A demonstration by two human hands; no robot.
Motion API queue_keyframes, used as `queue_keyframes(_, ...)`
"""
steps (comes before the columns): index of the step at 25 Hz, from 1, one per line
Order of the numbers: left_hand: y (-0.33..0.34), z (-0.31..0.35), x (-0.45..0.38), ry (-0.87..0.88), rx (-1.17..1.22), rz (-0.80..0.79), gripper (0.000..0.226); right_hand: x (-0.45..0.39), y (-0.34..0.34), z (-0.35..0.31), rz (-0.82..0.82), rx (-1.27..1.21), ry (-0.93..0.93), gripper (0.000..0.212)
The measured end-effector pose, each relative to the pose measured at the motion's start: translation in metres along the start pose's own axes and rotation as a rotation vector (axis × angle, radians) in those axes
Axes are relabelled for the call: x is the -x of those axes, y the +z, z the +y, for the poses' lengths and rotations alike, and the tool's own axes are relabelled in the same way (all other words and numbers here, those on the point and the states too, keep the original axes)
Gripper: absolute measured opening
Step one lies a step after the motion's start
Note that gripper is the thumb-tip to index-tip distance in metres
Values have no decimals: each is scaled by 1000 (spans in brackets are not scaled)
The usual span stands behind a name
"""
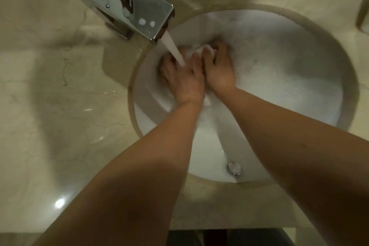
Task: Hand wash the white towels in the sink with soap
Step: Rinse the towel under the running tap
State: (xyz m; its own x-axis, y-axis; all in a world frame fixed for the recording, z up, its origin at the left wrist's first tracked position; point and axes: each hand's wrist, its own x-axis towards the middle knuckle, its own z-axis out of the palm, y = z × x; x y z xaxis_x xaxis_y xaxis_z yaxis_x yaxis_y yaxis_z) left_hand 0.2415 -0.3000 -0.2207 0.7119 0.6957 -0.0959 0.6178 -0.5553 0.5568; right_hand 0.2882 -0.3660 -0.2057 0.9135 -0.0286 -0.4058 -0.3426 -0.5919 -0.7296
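Left hand (183,78) fingers curled on towel (207,49) | right hand (218,66) fingers grip towel | sink (289,62)

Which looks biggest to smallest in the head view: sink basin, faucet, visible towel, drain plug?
1. sink basin
2. faucet, though it sits nearer the camera
3. towel, mostly hidden under both hands
4. drain plug

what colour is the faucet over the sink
Shiny silver chrome; the faucet shows best in the head view.
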Motion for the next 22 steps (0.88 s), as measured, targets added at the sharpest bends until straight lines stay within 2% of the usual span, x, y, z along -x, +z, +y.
queue_keyframes(1,0,2,8,-126,41,99,67,7,-7,-1,-10,46,47,45)
queue_keyframes(3,-10,15,15,-396,198,86,75,15,-14,-5,-40,114,128,57)
queue_keyframes(5,-24,24,11,-620,354,-73,79,15,-16,-7,-85,71,150,49)
queue_keyframes(7,-28,21,-3,-696,545,-200,68,17,-19,-11,-92,-13,134,36)
queue_keyframes(9,-35,21,-7,-642,662,-248,52,22,-24,-11,-53,-149,135,29)
queue_keyframes(12,-37,20,1,-486,700,-203,60,31,-26,-10,5,-348,150,32)
queue_keyframes(15,-48,20,3,-473,771,-157,52,27,-22,-25,49,-460,97,11)
queue_keyframes(18,-57,12,-3,-233,660,-5,39,25,-16,-38,7,-458,13,20)
queue_keyframes(20,-59,4,-8,-111,632,-20,31,24,-11,-33,-27,-389,-1,17)
queue_keyframes(22,-53,-8,-9,-47,605,-85,38,20,-10,-29,-19,-307,24,24)
